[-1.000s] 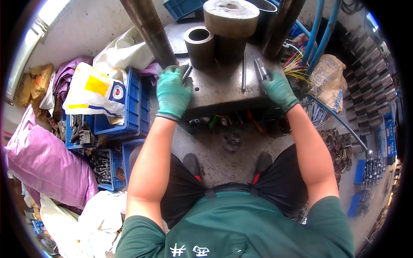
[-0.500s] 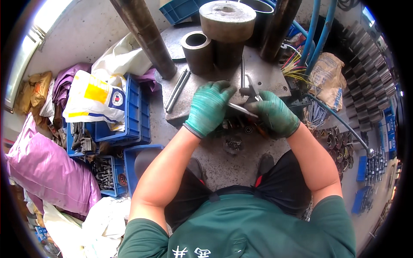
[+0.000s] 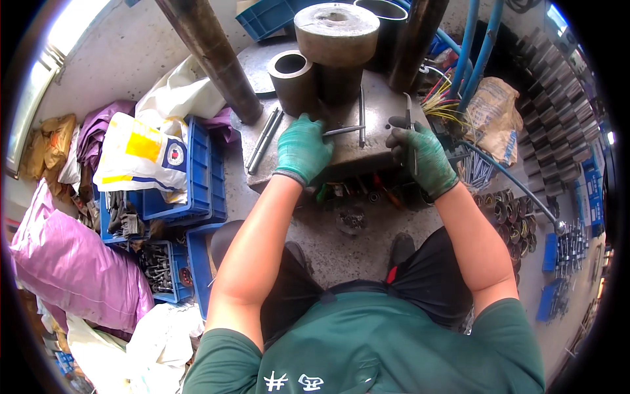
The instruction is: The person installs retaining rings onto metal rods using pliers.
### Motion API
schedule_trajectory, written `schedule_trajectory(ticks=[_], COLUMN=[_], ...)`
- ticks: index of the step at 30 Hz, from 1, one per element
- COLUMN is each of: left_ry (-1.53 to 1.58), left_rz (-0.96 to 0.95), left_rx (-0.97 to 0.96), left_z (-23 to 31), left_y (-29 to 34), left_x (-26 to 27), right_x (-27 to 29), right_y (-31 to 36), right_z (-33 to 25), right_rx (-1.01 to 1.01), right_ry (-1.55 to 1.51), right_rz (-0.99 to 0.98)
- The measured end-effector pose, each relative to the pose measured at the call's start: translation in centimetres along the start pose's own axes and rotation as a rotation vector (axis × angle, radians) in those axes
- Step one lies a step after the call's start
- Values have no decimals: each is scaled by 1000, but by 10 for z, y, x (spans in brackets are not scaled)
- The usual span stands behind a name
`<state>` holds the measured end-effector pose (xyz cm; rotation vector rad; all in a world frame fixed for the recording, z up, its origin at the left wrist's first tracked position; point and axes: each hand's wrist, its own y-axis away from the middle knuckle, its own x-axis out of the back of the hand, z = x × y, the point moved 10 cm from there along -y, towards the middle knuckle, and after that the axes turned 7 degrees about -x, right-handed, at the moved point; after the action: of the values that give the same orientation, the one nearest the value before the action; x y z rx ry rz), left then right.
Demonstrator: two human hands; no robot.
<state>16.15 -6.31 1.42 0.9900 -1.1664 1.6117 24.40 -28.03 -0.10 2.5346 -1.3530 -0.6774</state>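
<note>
My left hand (image 3: 302, 152), in a green glove, is closed on a thin metal rod (image 3: 344, 131) that sticks out to the right over the worktable (image 3: 384, 146). Its free end crosses above another rod (image 3: 361, 108) lying lengthwise on the steel top. Farther right my right hand (image 3: 425, 161), gloved alike, is closed around a slim metal tool (image 3: 408, 108) with a curved tip pointing away from me; the fingers cover most of it. Two more rods (image 3: 264, 141) lie side by side left of my left hand. A hollow steel cylinder (image 3: 293, 92) stands just beyond that hand.
A thick round steel block (image 3: 336, 33) stands behind, between two upright columns (image 3: 213, 59) (image 3: 420, 46). Blue crates (image 3: 200, 171) and a purple sack (image 3: 79, 256) crowd the left. Blue hoses (image 3: 469, 52), yellow wires and stacked metal parts (image 3: 548, 118) fill the right.
My hands have moved apart: the left, with the rod, a little left and back, the right slightly right. The curved tool has come away from the rod and now points upright.
</note>
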Motion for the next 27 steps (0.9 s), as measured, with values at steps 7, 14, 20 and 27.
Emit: schedule_trajectory(ticks=[7, 14, 20, 27], left_ry=[54, 36, 172, 1580], left_rz=[9, 73, 200, 73], left_rx=[-145, -298, -262, 591], left_z=[24, 44, 36, -15], left_y=[25, 55, 57, 60], left_x=[3, -4, 0, -29], right_x=[17, 2, -9, -32], right_y=[8, 13, 15, 32], right_z=[-8, -20, -19, -19], right_rx=[22, 34, 77, 179], right_ry=[-44, 56, 162, 552], right_rz=[35, -45, -62, -123])
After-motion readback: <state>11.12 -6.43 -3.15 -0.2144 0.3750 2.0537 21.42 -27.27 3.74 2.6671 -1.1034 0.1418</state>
